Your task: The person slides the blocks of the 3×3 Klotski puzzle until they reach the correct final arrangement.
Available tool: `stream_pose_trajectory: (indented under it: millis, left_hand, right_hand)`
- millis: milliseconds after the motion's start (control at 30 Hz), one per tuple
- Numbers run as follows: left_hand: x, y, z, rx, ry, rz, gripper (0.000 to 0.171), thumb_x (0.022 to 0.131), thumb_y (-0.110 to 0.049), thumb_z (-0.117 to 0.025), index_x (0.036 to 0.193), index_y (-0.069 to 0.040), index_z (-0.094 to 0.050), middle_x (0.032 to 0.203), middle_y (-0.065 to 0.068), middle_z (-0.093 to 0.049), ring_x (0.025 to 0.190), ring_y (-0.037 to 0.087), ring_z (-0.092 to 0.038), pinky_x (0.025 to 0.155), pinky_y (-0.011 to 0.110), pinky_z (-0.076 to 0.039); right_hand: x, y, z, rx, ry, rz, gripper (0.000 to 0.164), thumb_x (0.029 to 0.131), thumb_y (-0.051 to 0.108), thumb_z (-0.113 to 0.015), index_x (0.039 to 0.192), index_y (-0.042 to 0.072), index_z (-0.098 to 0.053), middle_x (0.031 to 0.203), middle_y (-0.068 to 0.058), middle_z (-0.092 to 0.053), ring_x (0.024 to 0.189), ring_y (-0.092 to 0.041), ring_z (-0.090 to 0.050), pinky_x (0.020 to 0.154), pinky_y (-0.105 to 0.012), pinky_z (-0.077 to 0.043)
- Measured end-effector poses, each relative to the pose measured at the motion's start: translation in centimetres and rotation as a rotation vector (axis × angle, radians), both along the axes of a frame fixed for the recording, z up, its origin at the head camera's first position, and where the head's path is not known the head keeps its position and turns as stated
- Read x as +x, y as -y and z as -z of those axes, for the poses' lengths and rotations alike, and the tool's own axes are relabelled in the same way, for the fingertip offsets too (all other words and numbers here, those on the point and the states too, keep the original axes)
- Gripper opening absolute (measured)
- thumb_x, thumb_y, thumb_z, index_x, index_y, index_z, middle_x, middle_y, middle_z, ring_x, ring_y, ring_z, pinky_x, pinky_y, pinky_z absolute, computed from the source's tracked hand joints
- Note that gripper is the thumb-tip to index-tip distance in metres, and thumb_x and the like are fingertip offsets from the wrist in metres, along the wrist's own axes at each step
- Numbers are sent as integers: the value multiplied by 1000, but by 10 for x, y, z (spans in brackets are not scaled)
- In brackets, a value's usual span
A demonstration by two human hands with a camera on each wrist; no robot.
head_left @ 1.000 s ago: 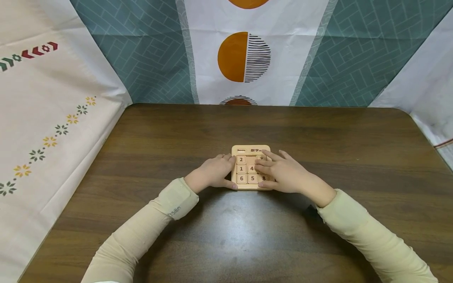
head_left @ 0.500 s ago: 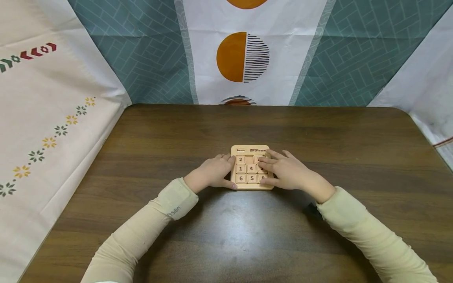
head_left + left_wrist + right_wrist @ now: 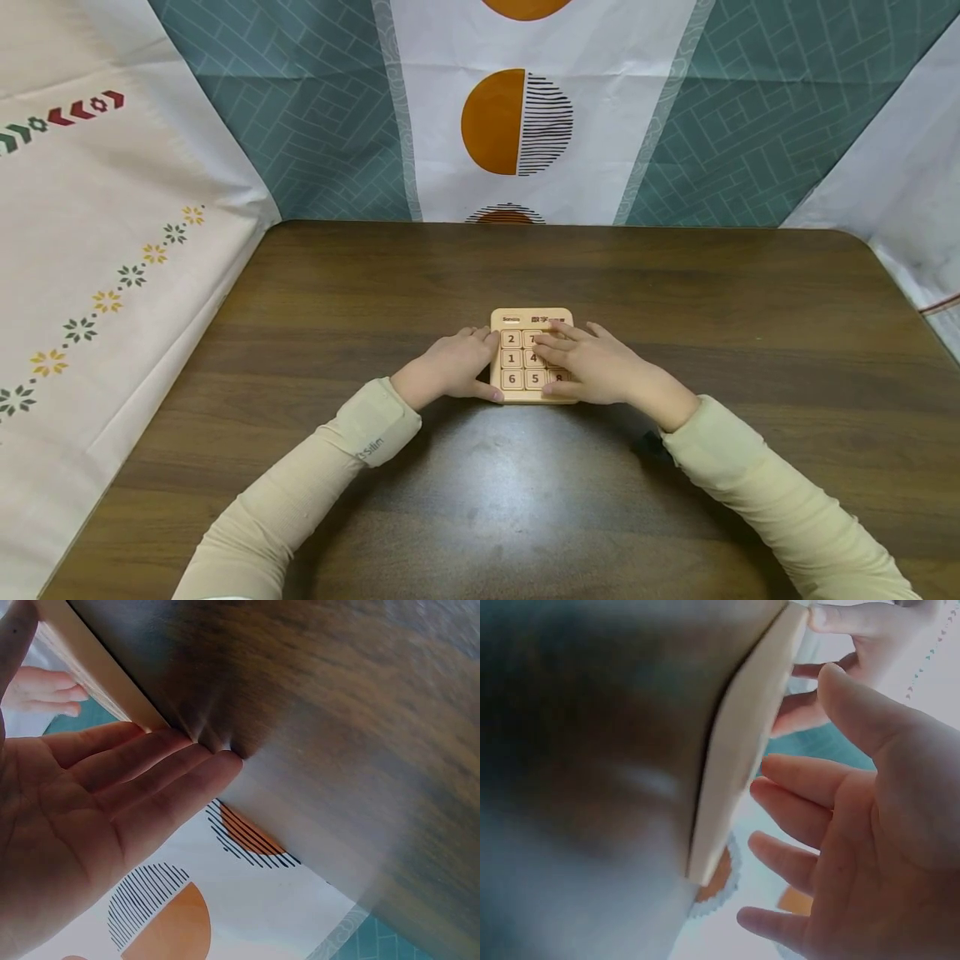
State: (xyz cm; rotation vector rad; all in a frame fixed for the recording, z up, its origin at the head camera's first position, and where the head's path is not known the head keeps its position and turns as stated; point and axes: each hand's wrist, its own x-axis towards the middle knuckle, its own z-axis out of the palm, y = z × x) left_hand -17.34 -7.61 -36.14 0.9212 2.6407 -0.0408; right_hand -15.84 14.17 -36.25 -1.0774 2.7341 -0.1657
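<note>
A wooden number sliding puzzle (image 3: 512,319) lies flat on the table, with square tiles in its frame. Tiles 2, 1 and 6 fill the left column, while 7, 4 and 5 stand in the middle. My left hand (image 3: 457,364) braces the puzzle's left edge with fairly straight fingers, its thumb at the near corner. In the left wrist view, those fingers (image 3: 161,769) lie against the frame's side. My right hand (image 3: 600,367) spreads over the right column with extended fingers, a fingertip at the 7 tile. It covers most of that column; part of the 8 shows.
The dark wooden table (image 3: 360,283) surrounds the puzzle. A patterned teal and white cloth (image 3: 630,100) hangs beyond its far edge, and a cream cloth (image 3: 112,208) with flower prints hangs on the left. A dark object (image 3: 652,447) shows under my right wrist.
The 7 tile has slid left from the right column into the gap at the top middle. My right hand drew back slightly, then moved left. My left hand stays put.
</note>
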Motion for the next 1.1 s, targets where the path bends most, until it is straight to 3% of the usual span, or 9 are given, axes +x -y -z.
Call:
stream_pose_trajectory:
  millis: [333, 833, 1100]
  left_hand:
    - [0, 1, 0, -2, 1, -2, 93, 76, -55, -64, 138, 5, -29, 140, 23, -33, 127, 35, -34, 99, 42, -34]
    - [1, 0, 0, 11, 2, -5, 93, 76, -55, -64, 138, 5, -30, 140, 24, -33, 126, 35, -34, 99, 42, -34]
    - [0, 0, 0, 1, 8, -5, 93, 77, -55, -63, 139, 5, -28, 140, 23, -32, 126, 35, -34, 98, 43, -35]
  right_hand:
    - [16, -11, -3, 31, -94, 21, 55, 85, 46, -58, 125, 8, -57, 130, -9, -51, 130, -33, -31, 95, -63, -25]
    - [-8, -14, 1, -12, -22, 44, 58, 86, 44, -57, 132, 9, -50, 137, -8, -44, 133, -32, -24, 98, -63, -20]
    - [4, -6, 0, -42, 5, -93, 61, 86, 46, -57, 134, 10, -47, 138, -6, -43, 134, -30, -23, 99, -61, -19]
